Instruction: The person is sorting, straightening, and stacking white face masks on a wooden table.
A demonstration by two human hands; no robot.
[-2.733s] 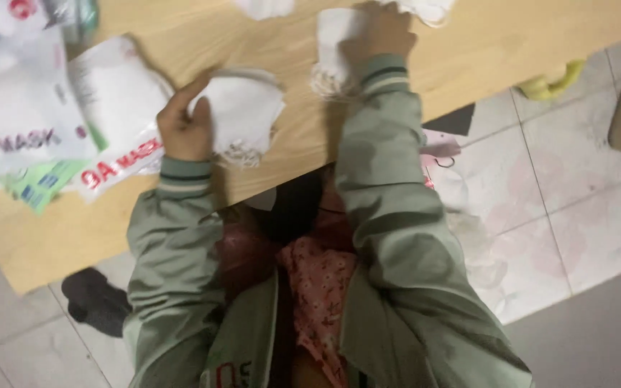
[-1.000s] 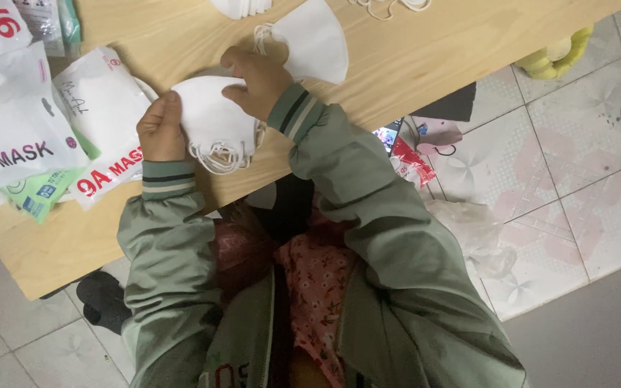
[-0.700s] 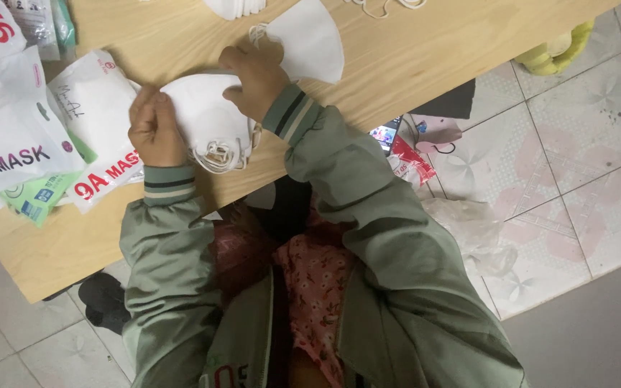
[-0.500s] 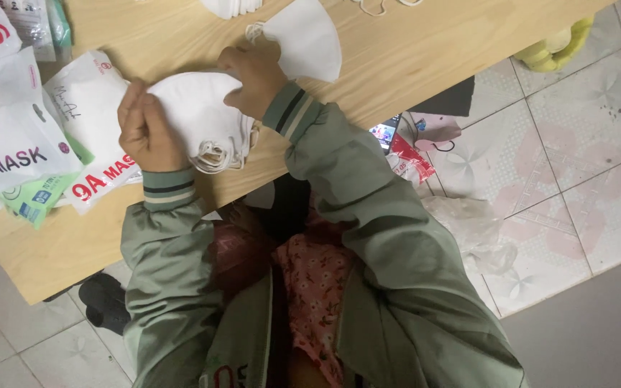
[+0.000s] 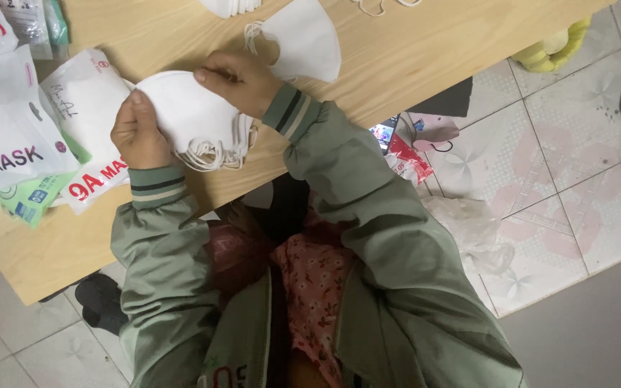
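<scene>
Both hands on a stack of white folded fabric face masks (image 5: 192, 115), over the light wooden tabletop (image 5: 411, 50).

Left hand (image 5: 136, 133) grips the stack's left edge, fingers closed on it; right hand (image 5: 242, 79) pinches the top edge, fingers curled tight. Elastic ear loops hang below the stack. A single white folded mask (image 5: 303, 39) lies just beyond the right hand. Printed plastic mask packets (image 5: 16, 136) sit left of the stack.

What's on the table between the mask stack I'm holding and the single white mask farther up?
Only the right hand, gripping the mask stack below the single mask, head view.
</scene>
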